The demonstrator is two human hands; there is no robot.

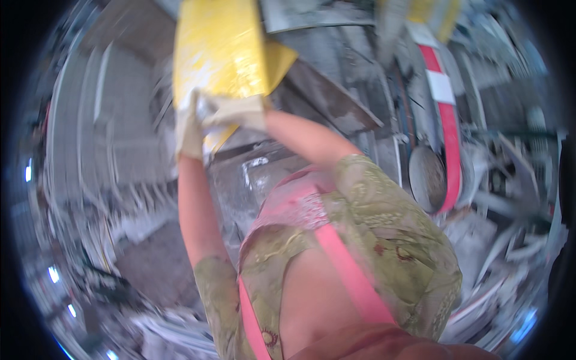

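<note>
Straight ahead at the top of the view is a long, glossy yellow package [219,54] with a flap of the same colour sticking out on its right. Its far end runs out of the picture, and whether it is a bag or a wrapped stack I cannot tell. Both my hands wear pale gloves and are smeared by motion. My left hand [191,129] grips the near left corner of the package. Beside it, my right hand [240,112] is closed at the near edge, its fingers pointing toward the left hand.
Grey panels [129,126] stand at the left. A brown board [336,96] lies slanted beyond my right forearm. At the right are a red-and-white band [447,120] and a round grey container [427,179]. A clear-wrapped dark surface [246,180] sits close to my body.
</note>
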